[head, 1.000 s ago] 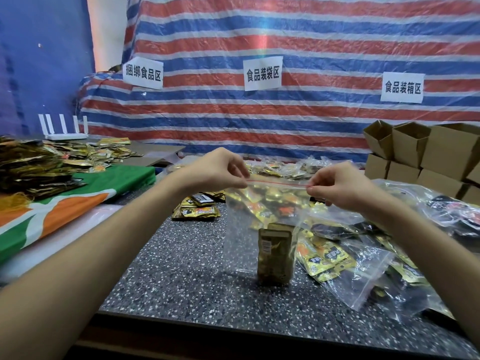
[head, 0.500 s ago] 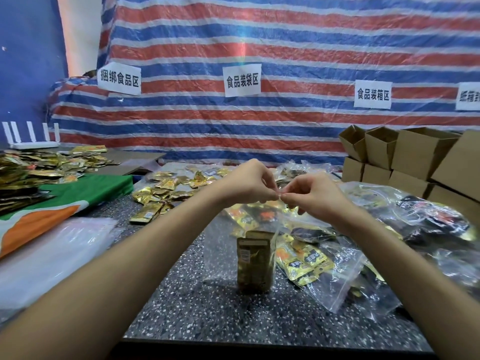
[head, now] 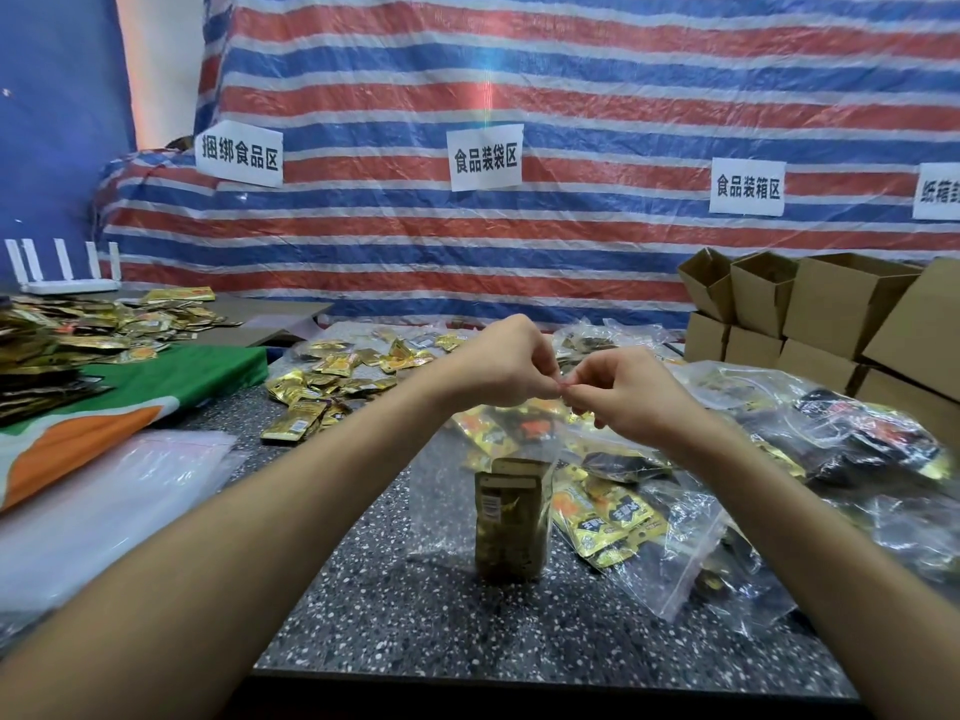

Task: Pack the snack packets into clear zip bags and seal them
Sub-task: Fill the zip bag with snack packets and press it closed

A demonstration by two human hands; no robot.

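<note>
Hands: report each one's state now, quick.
Left hand: closed, pinching the top edge of the clear zip bag.
Right hand: closed, pinching the same edge beside it.

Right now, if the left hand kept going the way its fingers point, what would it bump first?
The right hand. The left hand points right, and their fingertips already nearly touch at the top of the zip bag.

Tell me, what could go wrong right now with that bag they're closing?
Both hands, left hand and right hand, pinch the bag top together at one spot, so the zip may only seal there and stay open elsewhere. The gold packets stand upright low in the bag on the table; they might tip as it is handled. Filled bags lie close beside it and could get nudged.
</note>
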